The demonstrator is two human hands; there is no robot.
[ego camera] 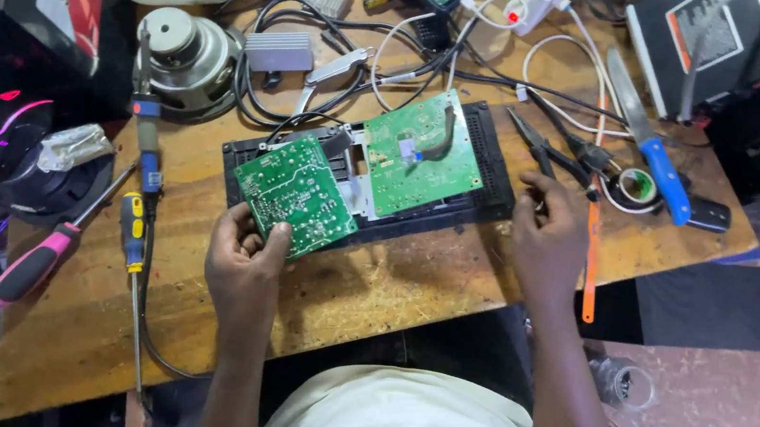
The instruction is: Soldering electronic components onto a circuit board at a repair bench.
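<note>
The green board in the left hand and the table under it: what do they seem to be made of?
The green board looks like rigid laminate with a glossy green coating, dotted with pale solder points. The table looks like bare, unvarnished wood: matt brown, with visible grain, stains and scratches. The left hand holds the board's lower edge.

Worn wooden worktop, scratched and stained, edges rough. Floor on the right is reddish speckled concrete w/ a dark mat lying on it. Left side drops into shadow, pretty dim there. Light's even over the wood, no hard glare.
</note>
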